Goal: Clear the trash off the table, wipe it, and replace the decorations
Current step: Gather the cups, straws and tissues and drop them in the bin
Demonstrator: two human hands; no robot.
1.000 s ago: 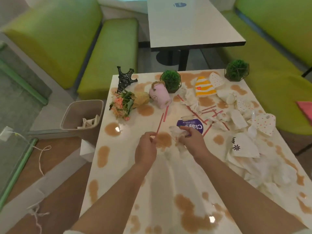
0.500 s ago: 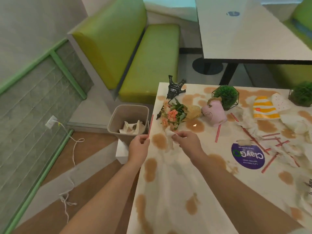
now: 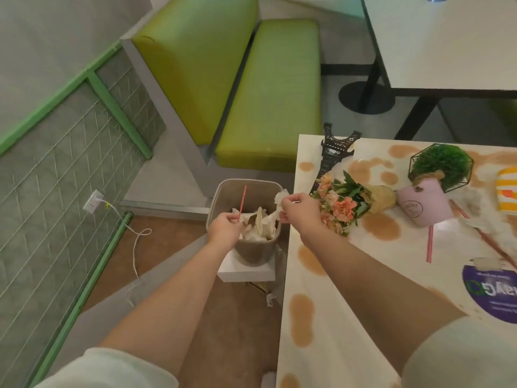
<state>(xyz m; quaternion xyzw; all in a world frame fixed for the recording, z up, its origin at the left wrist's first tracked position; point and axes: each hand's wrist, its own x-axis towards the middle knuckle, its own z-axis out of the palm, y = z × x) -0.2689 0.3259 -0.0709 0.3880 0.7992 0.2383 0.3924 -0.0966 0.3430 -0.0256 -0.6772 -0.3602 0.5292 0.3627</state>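
Our left hand [image 3: 223, 229] pinches a red straw [image 3: 242, 203] upright over the trash bin [image 3: 221, 197], which stands on the floor at nine o'clock from the stained table [image 3: 344, 317]. Our right hand [image 3: 300, 210] grips a crumpled white tissue [image 3: 280, 198] above the bin's three o'clock rim. Just beside that hand, the flower bouquet [image 3: 349, 203] lies on the table.

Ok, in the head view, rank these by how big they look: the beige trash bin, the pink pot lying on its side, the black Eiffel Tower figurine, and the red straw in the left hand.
1. Beige trash bin
2. Pink pot and black Eiffel Tower figurine: too alike to rank
3. Red straw
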